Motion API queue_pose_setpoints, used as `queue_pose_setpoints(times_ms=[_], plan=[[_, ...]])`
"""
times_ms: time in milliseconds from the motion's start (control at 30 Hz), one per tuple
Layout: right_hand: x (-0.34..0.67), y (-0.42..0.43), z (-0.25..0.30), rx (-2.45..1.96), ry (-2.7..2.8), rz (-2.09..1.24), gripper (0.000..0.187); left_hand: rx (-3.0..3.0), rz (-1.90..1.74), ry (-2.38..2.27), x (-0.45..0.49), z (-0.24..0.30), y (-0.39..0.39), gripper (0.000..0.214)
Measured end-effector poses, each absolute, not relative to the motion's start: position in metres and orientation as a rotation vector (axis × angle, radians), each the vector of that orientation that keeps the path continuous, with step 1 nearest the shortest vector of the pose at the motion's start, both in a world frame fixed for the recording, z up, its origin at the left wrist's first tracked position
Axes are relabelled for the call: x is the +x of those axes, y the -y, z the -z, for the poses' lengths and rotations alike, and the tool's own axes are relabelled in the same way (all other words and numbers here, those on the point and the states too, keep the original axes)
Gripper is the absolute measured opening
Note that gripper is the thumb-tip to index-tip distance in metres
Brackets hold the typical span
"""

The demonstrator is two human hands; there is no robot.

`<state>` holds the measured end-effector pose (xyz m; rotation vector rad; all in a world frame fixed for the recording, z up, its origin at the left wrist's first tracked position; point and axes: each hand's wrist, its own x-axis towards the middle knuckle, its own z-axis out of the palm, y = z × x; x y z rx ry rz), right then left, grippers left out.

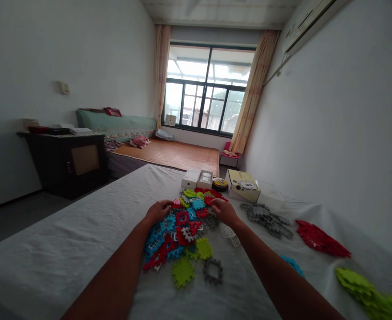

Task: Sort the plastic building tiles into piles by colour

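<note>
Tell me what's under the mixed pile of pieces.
A sheet shows around the pile. Whatever lies beneath its middle is covered, so that cannot be seen.

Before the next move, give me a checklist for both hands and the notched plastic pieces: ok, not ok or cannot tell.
1. Left bare hand at the mixed-colour pile of notched plastic pieces: ok, at its far left side.
2. Right bare hand gripping a piece: cannot tell; it is beside red ones.
3. Red notched plastic heap apart from the lime-green notched plastic heap: ok, white cloth shows between.
4. Lime-green heap fully in view: not ok, the picture's right edge cuts it.
5. Blue notched plastic unobstructed: not ok, the right forearm overlaps it.
</note>
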<state>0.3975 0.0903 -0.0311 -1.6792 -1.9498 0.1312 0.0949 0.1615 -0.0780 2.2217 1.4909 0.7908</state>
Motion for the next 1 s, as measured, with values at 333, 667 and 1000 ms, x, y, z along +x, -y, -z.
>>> queue_pose_setpoints(times_ms=[333, 667, 1000], plan=[[0.342, -0.106, 0.033, -2.032, 1.944, 0.001, 0.058, 2.154, -0.981, -1.476, 0.094, 0.075, -0.163, 0.044], [0.34, -0.098, 0.032, -1.852, 2.109, 0.077, 0.023, 2.072, -0.996, -1.48, 0.093, 0.068, -0.156, 0.046], [0.343, -0.104, 0.041, -1.799, 2.084, 0.025, 0.042, 2.113, -0.931, -1.493, 0.094, 0.065, -0.15, 0.045]])
